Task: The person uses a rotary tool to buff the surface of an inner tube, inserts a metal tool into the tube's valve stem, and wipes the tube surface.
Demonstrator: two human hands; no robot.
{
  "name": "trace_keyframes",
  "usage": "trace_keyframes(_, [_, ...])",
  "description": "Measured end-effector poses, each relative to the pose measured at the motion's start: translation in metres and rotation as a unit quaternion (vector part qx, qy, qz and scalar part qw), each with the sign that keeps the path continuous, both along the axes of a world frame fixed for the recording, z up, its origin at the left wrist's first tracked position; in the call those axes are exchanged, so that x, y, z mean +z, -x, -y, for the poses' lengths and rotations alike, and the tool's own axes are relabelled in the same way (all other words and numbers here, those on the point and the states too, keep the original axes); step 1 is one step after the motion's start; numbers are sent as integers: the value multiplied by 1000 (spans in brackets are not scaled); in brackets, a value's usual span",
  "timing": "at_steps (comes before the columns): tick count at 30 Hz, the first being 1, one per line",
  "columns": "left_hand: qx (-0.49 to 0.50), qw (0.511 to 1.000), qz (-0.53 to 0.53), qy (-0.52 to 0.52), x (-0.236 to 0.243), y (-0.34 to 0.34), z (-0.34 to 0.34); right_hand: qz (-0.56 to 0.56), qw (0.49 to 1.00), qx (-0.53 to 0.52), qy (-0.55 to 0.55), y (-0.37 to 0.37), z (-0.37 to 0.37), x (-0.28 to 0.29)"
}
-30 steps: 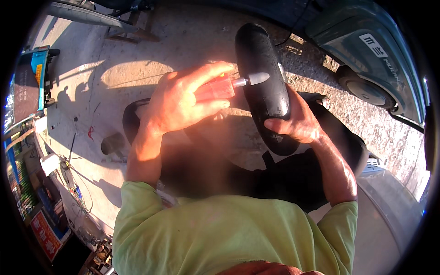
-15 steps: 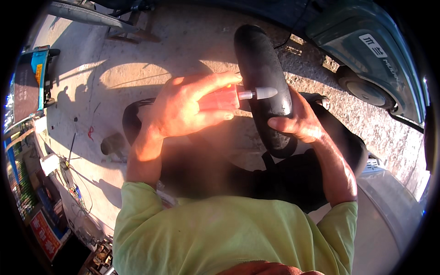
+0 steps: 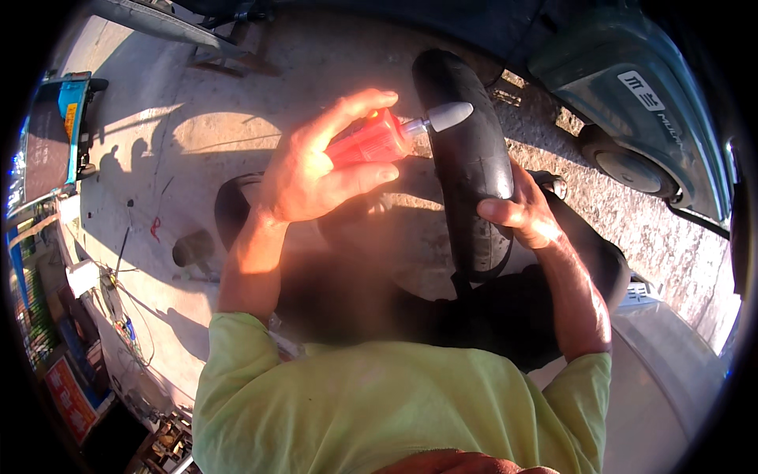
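While gripping the red tool [image 3: 371,142] in the left hand [image 3: 306,172] and the black tyre [image 3: 467,158] in the right hand [image 3: 525,212], shifted white tip [image 3: 452,117] nearer tyre's far edge, presumably over another patch.

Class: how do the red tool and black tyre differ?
The red tool is small with a pale tapered tip; the black tyre is larger and rounded. The red tool points rightward in the left hand; the black tyre runs fore and aft in the right hand. Both are held.
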State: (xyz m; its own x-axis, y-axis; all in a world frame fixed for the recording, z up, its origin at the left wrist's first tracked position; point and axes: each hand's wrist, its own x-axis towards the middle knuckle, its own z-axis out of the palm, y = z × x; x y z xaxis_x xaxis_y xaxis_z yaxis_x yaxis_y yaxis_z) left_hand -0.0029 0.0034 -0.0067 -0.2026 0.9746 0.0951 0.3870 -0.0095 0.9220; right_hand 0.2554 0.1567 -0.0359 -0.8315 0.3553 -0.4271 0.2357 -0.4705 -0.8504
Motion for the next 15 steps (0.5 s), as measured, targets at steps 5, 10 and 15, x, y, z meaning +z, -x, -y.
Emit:
trace_keyframes(5, [86,964,250,-38,-4,23,2,30,999,-32,-6,-5,1,-5])
trace_keyframes(10, [187,882,412,-129,-6,50,3,31,997,-65,-4,-6,2,-13])
trace_keyframes(15, [166,828,509,-165,-7,75,16,35,997,-70,10,-12,4,-21])
